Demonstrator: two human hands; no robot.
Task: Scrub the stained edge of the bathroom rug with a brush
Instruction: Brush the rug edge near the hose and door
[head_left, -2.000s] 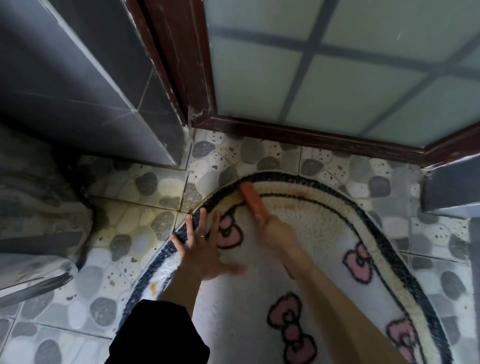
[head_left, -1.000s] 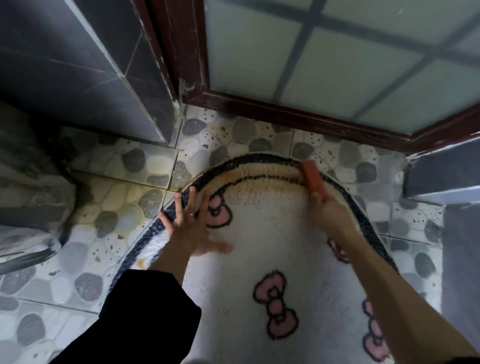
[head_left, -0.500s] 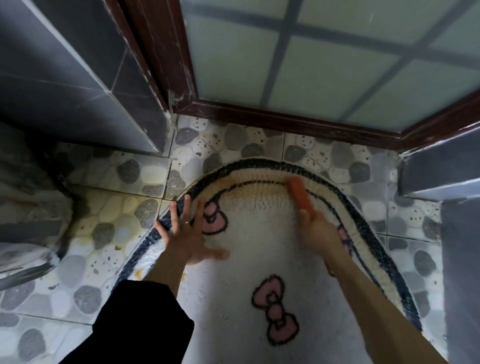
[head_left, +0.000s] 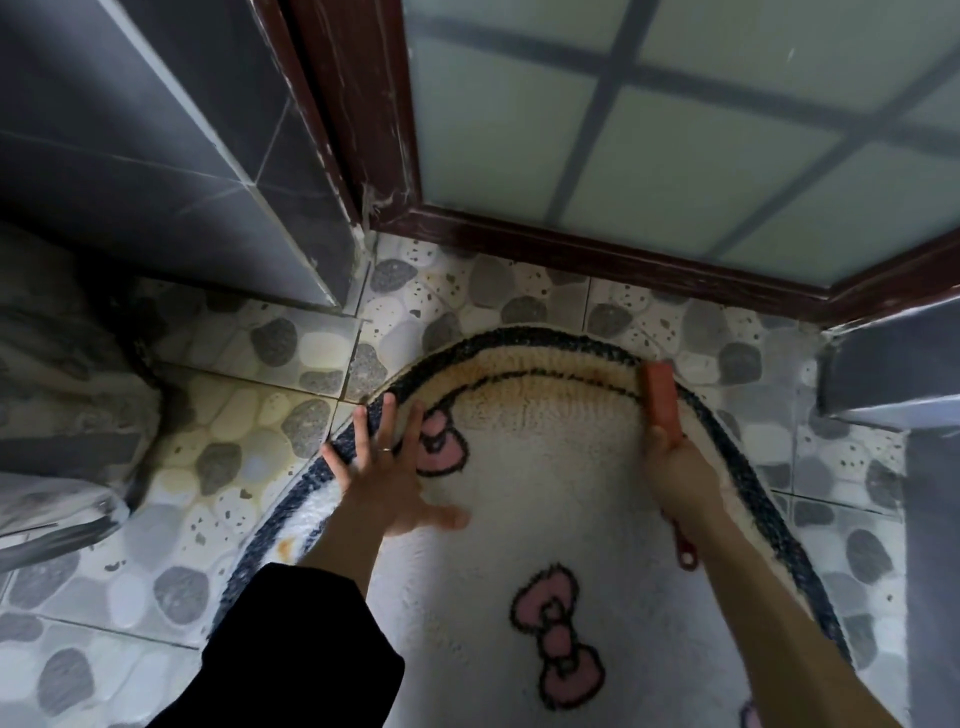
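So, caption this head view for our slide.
Right hand holds red brush on stained rug edge; left hand presses rug.

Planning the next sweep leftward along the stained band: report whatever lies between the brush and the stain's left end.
Nothing visible blocks it. The brush, held by the right hand, sits at the right end of the stain, and the band lies bare leftward. The left hand presses the rug past the left end.

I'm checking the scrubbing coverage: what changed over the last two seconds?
The right hand swept the brush along the stained edge of the rug from near the left hand to the right side, back a little, then right again. It kept gripping the brush; the left hand stayed flat on the rug by the pink bow.
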